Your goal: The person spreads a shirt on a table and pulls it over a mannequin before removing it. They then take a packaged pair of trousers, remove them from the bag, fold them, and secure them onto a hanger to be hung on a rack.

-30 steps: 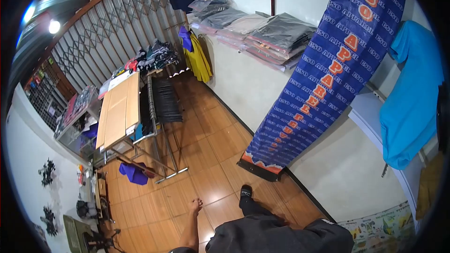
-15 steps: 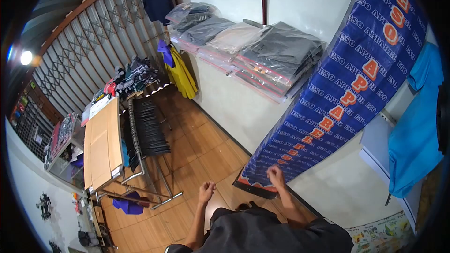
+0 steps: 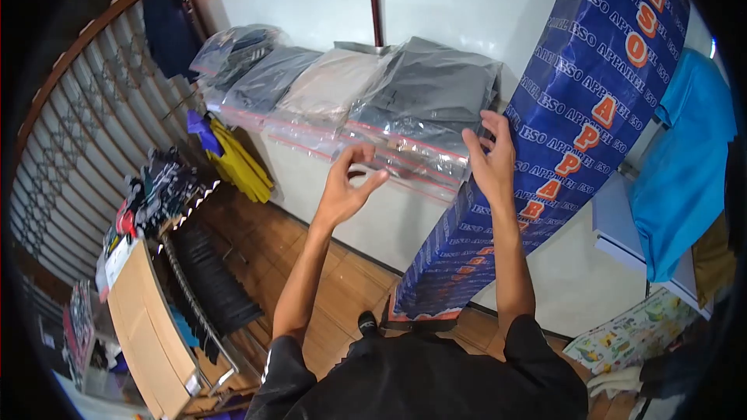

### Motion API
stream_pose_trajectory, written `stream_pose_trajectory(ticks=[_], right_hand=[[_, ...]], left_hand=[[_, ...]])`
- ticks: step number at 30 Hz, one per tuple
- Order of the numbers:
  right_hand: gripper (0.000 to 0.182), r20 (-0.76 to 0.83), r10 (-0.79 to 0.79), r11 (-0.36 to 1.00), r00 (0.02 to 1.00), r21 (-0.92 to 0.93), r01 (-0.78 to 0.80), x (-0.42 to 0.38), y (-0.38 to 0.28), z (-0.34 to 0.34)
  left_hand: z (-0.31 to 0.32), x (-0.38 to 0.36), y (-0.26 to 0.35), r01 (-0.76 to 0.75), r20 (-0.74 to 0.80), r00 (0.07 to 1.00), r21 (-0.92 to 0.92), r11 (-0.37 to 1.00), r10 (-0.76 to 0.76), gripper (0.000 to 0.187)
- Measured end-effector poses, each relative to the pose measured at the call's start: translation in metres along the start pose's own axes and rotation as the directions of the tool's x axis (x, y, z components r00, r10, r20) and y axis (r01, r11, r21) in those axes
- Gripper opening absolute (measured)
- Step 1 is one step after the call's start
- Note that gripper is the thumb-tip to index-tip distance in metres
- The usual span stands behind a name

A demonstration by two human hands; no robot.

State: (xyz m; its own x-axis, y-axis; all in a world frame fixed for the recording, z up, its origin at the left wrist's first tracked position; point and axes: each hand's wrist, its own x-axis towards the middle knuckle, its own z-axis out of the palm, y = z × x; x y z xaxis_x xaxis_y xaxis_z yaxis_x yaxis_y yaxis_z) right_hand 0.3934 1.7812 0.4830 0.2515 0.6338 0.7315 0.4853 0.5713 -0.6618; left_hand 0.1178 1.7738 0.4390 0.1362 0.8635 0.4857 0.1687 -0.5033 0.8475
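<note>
My left hand is raised with thumb and fingers curved apart and nothing between them, at the front edge of the bagged clothes. My right hand reaches up with its fingers apart, overlapping the right edge of a stack of dark garments in clear plastic bags with red seal strips. Left of that stack lies a bagged beige garment, then a bagged grey garment. A further bagged dark bundle sits at the far left end. All rest on a white ledge.
A blue lettered banner stands close to my right arm. Bright blue cloth hangs at the right. Lower left are a wooden board table and a rack of black hangers. Yellow cloth hangs beside the ledge.
Both hands have risen and stretched forward from near my body to the bagged clothes, their fingers spreading. My view has moved nearer the ledge, and a foot now shows below.
</note>
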Motion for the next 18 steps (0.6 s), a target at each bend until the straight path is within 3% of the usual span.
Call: stream_pose_trajectory(ticks=[3,8,12,15,18], right_hand=[[0.057,-0.005,0.145,0.979,0.989,-0.145,-0.144,0.038,0.003,0.026],[0.061,-0.076,0.198,0.917,0.977,-0.339,-0.212,0.068,0.037,0.051],[0.055,-0.118,0.233,0.827,0.965,-0.498,-0.260,0.066,0.044,0.056],[0.051,-0.158,0.216,0.825,0.964,-0.498,-0.266,0.065,0.052,0.057],[0.047,-0.175,0.207,0.839,0.963,-0.474,-0.266,0.068,0.052,0.055]], left_hand=[[-0.006,0.073,0.003,-0.140,-0.022,0.989,0.121,0.983,0.143,0.058],[-0.014,0.161,-0.028,-0.231,-0.023,0.965,0.391,0.891,0.260,0.071],[-0.007,0.198,-0.068,-0.122,0.082,0.990,0.117,0.986,0.113,0.080],[-0.001,0.202,-0.081,-0.257,0.110,0.966,0.279,0.925,0.235,0.083],[-0.002,0.209,-0.085,-0.226,0.103,0.974,0.314,0.922,0.204,0.086]])
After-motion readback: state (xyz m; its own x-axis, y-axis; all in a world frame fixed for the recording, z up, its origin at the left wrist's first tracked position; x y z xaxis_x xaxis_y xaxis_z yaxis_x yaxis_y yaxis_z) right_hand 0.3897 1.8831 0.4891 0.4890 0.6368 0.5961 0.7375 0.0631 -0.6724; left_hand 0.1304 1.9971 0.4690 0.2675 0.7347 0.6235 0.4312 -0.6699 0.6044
